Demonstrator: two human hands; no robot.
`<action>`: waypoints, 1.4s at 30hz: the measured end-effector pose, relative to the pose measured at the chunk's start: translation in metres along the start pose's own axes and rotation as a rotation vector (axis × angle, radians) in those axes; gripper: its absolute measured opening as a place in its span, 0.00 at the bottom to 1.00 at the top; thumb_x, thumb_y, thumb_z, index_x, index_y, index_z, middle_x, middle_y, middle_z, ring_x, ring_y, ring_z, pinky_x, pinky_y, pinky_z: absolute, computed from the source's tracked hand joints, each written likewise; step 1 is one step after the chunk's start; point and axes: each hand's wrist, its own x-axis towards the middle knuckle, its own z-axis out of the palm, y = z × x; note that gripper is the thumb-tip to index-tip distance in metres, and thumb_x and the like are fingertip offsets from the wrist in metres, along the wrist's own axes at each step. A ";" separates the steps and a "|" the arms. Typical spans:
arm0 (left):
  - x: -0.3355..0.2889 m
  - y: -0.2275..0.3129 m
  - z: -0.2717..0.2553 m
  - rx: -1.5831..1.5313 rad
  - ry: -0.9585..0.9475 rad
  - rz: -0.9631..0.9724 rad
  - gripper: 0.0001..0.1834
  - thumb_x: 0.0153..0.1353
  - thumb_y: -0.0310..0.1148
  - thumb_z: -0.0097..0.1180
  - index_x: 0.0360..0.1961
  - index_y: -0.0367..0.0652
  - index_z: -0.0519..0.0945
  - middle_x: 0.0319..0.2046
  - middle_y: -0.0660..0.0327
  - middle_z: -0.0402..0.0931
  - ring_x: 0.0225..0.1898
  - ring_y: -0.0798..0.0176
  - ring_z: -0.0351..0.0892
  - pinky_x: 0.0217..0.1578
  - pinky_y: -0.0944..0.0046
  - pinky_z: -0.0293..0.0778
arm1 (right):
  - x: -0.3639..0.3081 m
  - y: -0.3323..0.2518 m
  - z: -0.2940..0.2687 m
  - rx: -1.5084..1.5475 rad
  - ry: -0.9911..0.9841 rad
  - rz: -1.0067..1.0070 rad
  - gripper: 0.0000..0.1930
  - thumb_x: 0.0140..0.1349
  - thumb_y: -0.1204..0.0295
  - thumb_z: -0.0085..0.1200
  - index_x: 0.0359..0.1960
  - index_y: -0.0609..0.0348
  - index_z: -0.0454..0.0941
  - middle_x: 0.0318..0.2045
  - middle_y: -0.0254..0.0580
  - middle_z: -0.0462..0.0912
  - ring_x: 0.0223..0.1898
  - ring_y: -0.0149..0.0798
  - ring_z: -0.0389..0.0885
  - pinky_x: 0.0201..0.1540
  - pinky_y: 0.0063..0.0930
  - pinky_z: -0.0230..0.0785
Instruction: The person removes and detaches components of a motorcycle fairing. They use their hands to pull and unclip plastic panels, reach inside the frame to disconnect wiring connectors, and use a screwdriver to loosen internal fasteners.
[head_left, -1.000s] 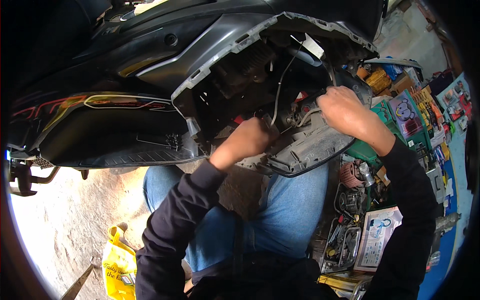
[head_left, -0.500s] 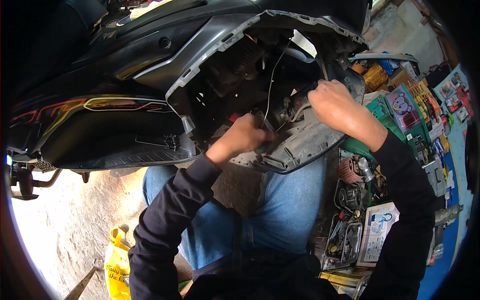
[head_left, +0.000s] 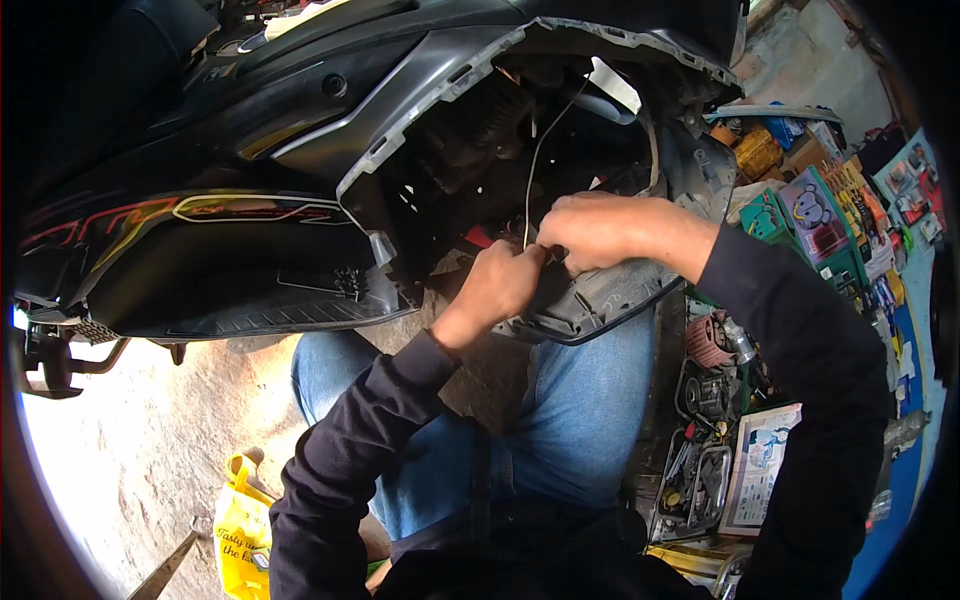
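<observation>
A thin pale cable [head_left: 533, 165] hangs out of the dark opening in a black scooter [head_left: 400, 75] and runs down to the fingertips of my left hand [head_left: 503, 284]. That hand is closed, pinching the cable at its lower end. My right hand [head_left: 608, 232] meets it from the right, fingers curled and pressed together beside the left fingertips. Whatever lies in the right fingers is hidden. Beneath both hands a loosened grey-black body panel [head_left: 600, 300] rests over my knees. A bit of red [head_left: 478, 237] shows behind the left hand.
On the scooter's footboard lie several small dark screws [head_left: 348, 283] and an L-shaped rod [head_left: 305, 280]. To the right stand a tray of metal parts [head_left: 690, 480], a framed picture board [head_left: 762, 465] and crowded tools. A yellow bag [head_left: 240, 530] sits on the floor at lower left.
My right hand has moved left and down from the panel's right side to meet my left hand. The left hand has shifted slightly right, and the cable's lower end has swung a little left.
</observation>
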 end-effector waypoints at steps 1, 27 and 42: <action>-0.002 0.002 -0.003 0.005 -0.001 -0.006 0.20 0.63 0.41 0.43 0.40 0.35 0.79 0.27 0.46 0.78 0.33 0.48 0.79 0.36 0.52 0.70 | 0.001 -0.001 -0.003 0.036 -0.027 -0.015 0.15 0.44 0.75 0.60 0.37 0.61 0.80 0.37 0.51 0.81 0.48 0.53 0.77 0.48 0.41 0.70; -0.027 0.011 -0.041 0.309 0.226 0.469 0.22 0.59 0.46 0.59 0.34 0.32 0.77 0.18 0.47 0.75 0.24 0.43 0.77 0.26 0.54 0.73 | 0.005 0.017 0.010 -0.152 0.152 -0.223 0.16 0.55 0.71 0.57 0.46 0.58 0.79 0.42 0.52 0.80 0.48 0.52 0.77 0.52 0.44 0.67; -0.037 0.020 -0.031 0.534 0.245 0.424 0.24 0.58 0.53 0.56 0.32 0.39 0.79 0.17 0.50 0.76 0.22 0.47 0.80 0.23 0.55 0.75 | 0.006 0.011 0.009 -0.082 -0.003 -0.102 0.22 0.56 0.72 0.53 0.54 0.47 0.76 0.48 0.52 0.78 0.54 0.52 0.74 0.58 0.44 0.64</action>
